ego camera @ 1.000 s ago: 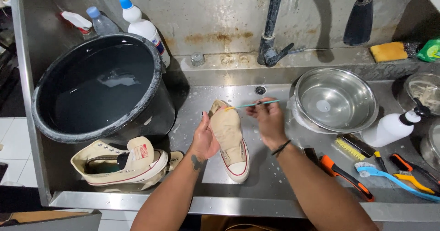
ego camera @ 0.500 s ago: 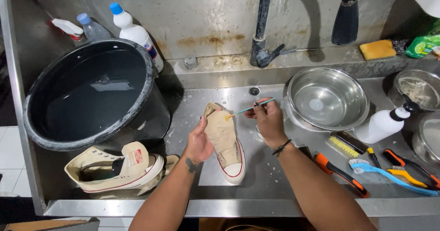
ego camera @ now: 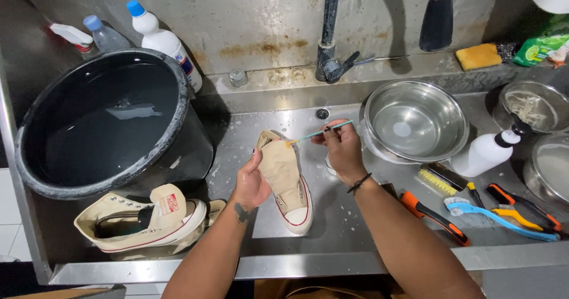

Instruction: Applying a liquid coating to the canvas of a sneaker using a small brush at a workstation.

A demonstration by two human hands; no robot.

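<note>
- Wet metal table (ego camera: 349, 228).
- Big black tub (ego camera: 106, 127) of water.
- Cream shoe (ego camera: 142, 219) on its side.
- Shiny bowl (ego camera: 415, 121).
- Brushes (ego camera: 492, 210).
</note>
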